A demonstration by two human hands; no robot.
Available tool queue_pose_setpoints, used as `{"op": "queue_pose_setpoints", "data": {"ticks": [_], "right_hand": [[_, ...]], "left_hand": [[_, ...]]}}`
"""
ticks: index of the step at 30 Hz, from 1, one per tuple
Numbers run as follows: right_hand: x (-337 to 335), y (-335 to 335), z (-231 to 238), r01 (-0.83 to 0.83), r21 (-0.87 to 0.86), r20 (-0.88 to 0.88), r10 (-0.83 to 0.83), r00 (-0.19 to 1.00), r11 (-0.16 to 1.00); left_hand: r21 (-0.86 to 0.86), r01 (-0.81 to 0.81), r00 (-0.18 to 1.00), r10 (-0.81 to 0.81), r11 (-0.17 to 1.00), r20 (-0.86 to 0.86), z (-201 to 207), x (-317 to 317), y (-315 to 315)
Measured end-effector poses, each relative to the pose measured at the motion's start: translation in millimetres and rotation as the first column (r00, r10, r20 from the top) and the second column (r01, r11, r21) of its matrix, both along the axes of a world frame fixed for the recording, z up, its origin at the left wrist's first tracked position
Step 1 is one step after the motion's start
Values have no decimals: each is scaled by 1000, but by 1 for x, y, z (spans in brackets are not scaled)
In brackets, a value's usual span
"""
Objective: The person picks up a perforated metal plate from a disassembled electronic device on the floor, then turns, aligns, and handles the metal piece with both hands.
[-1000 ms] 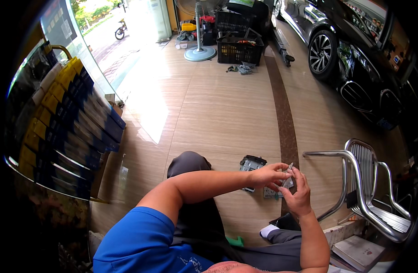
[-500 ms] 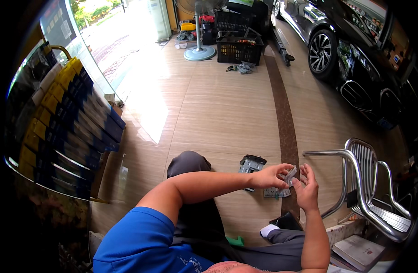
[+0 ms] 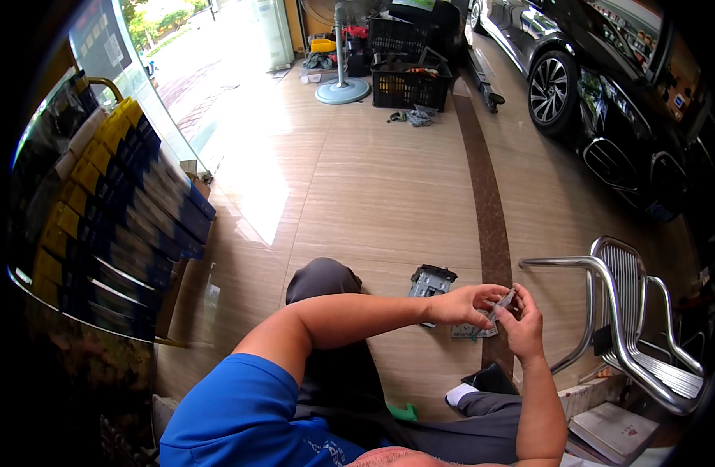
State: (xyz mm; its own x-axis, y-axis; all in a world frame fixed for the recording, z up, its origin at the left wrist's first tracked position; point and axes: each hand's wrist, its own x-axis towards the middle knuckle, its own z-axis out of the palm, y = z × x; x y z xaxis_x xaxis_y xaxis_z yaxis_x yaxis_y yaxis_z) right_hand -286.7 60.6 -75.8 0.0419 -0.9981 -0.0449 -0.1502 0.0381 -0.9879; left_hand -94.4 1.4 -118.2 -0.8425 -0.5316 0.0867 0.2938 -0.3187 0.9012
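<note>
My left hand reaches in from the left, its fingers and thumb curled around one side of a small greyish, partly see-through piece. From the other side my right hand pinches the same piece between thumb and fingers. The piece is tilted and too small to name exactly. Below my hands, a flat pale card-like thing with greenish print lies on the floor, partly covered. Just beyond my left wrist sits a silver metal unit with a black end, its near part hidden by my forearm.
A chrome slatted chair stands at the right, with a white book near it. A display rack of yellow-blue packages is at the left. Farther off are a fan base, a black crate and a black car.
The small piece has turned to a steeper slant between my hands. My right fingers have closed in on its upper end; both arms stay nearly where they were.
</note>
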Motion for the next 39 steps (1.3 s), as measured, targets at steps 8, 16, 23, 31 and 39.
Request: {"op": "queue_pose_setpoints", "data": {"ticks": [8,16,23,31,39], "right_hand": [[2,4,9,33,-211,-313,-100,945,977],[3,7,8,-92,-371,-448,-92,889,924],[4,8,10,-150,-389,-492,-67,868,909],[1,8,8,-162,-397,-501,-66,863,903],[3,7,10,-172,-396,-509,-59,859,902]], "left_hand": [[232,56,998,-60,971,9,-5,3,-4],[321,41,989,-84,946,121,1,6,-3],[292,49,988,-90,955,128,1,8,-5],[340,67,993,-96,938,70,1,7,-3],[325,88,992,-112,942,54,-1,6,-2]]}}
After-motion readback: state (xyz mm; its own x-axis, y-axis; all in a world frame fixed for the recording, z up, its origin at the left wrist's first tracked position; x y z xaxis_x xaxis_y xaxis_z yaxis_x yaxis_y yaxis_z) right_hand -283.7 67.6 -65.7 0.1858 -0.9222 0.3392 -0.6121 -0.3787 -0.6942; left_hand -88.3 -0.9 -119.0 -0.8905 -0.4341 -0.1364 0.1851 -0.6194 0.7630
